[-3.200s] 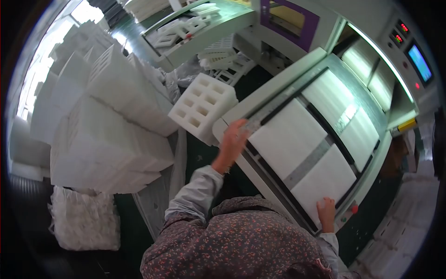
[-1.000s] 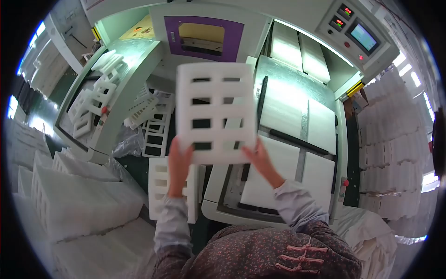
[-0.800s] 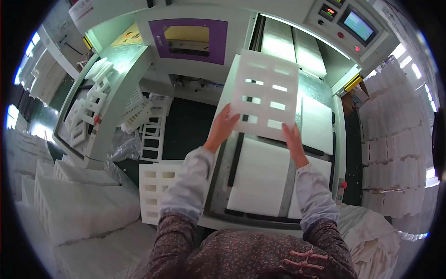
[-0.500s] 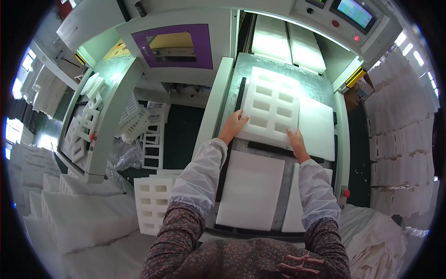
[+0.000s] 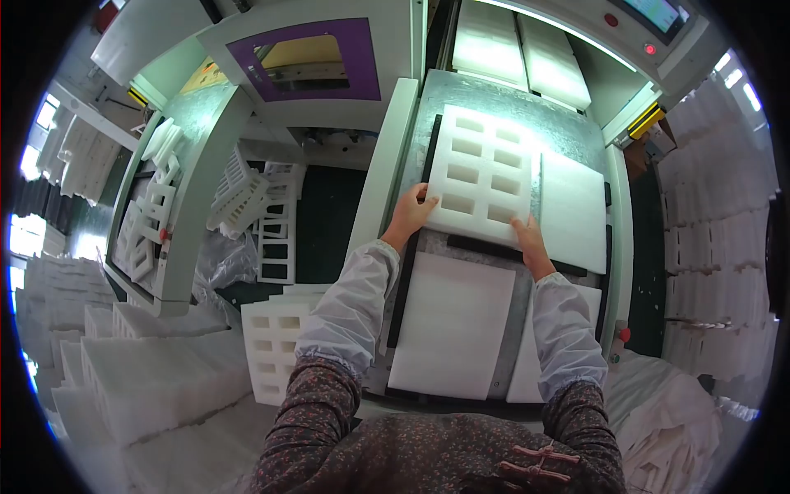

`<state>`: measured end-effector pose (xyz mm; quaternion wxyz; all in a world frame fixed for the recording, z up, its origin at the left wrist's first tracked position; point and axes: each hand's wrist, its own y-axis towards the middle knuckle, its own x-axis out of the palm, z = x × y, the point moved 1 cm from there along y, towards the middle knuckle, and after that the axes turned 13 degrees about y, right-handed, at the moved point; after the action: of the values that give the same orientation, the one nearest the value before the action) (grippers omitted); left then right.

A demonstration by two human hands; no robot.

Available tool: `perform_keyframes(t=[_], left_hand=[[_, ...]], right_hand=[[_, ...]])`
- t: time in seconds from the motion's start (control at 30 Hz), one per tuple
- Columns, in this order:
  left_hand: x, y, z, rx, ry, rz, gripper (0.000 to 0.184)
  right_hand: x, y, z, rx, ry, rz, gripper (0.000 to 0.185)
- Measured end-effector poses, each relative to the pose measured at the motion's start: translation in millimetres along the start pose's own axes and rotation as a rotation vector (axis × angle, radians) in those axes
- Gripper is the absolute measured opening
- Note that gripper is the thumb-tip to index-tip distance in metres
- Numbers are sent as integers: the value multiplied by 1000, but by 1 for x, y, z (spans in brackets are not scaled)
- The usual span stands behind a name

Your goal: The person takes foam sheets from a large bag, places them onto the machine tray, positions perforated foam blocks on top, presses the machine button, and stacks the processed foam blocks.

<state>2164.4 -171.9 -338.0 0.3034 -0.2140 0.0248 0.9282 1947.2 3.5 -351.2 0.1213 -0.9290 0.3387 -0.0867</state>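
A white foam sheet with rows of rectangular cutouts (image 5: 484,179) lies on the metal bed (image 5: 461,89) of a machine. My left hand (image 5: 411,214) grips its lower left edge, the thumb on top. At the lower right corner, my right hand (image 5: 535,247) holds it with the thumb on the upper face; its other fingers are partly hidden. Right of it, across a narrow metal gap, lies a plain white foam sheet (image 5: 573,210). Nearer to me are another plain sheet (image 5: 453,325) and one partly covered by my right forearm. A black strip (image 5: 433,152) runs along the left edge of the cutout sheet.
Two foam sheets (image 5: 489,45) lie deeper inside the machine. A control panel (image 5: 650,20) hangs at upper right. On the left, a second bed (image 5: 197,156) carries foam frames. Stacked cutout foam (image 5: 271,354) stands by my left arm, and foam piles (image 5: 169,370) fill the lower left.
Both hands have shifted the cutout sheet left, close to the black strip. A metal gap now shows between it and the plain sheet on the right. The camera view has tilted slightly.
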Motion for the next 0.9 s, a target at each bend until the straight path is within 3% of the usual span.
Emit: perform_keyframes(t=[0.1, 0.23, 0.33, 0.4, 0.47, 0.53, 0.57, 0.73, 0.9], left_hand=[[-10, -9, -4, -33, -8, 11, 38], [-69, -65, -17, 52, 85, 261, 38], [-155, -154, -29, -188, 123, 494, 36], [-209, -227, -62, -496, 226, 604, 36], [-242, -320, -168, -405, 774, 761, 42], [-257, -394, -198, -725, 931, 597, 46], [-262, -421, -210, -808, 968, 504, 40], [-244, -491, -283, -899, 744, 432, 30], [-226, -494, -284, -1009, 807, 492, 26]], right_hand=[[-3, 1, 2, -1, -26, -24, 45], [-8, 9, 8, -13, -95, -53, 46], [-15, 17, 11, -21, -142, -77, 47], [-18, 20, 12, -21, -166, -94, 48], [-21, 18, 11, -36, -187, -101, 48], [-21, 14, 6, -65, -230, -83, 50], [-19, 10, 4, -95, -260, -66, 51], [-1, -35, -14, -356, -358, 80, 57], [29, -112, -13, -254, -344, -90, 63]])
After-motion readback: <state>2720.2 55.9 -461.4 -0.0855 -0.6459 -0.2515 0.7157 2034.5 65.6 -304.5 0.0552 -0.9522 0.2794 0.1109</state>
